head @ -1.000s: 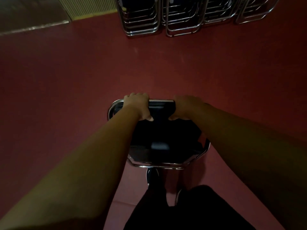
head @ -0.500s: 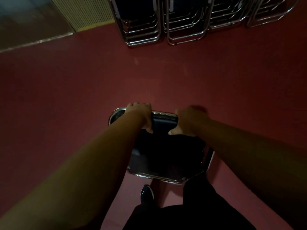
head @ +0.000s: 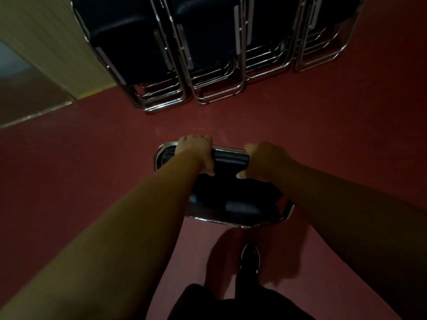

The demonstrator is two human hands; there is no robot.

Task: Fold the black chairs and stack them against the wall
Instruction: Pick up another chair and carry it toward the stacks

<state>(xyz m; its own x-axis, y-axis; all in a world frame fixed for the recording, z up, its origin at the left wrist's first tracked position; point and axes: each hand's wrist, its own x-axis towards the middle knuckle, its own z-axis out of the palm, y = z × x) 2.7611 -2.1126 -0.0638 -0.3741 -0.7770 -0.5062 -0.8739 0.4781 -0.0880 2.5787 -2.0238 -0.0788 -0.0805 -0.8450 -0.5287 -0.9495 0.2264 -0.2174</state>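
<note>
Dark red floor (head: 69, 181) lay under everything. The left hand (head: 195, 150) and right hand (head: 265, 161) each gripped the top edge of a folded black chair (head: 231, 197), fingers curled over it and thumbs on the near side. Beyond the hands, stacked chairs (head: 208, 42) stood folded in rows beside the ribbed wall (head: 46, 38). A black shoe (head: 250, 258) showed nearer than the right hand.

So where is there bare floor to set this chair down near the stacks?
Bare red floor lies between the carried chair and the folded stacks, and also right of the rightmost stack. The stacks themselves stand tightly side by side; a beige wall borders the leftmost.
</note>
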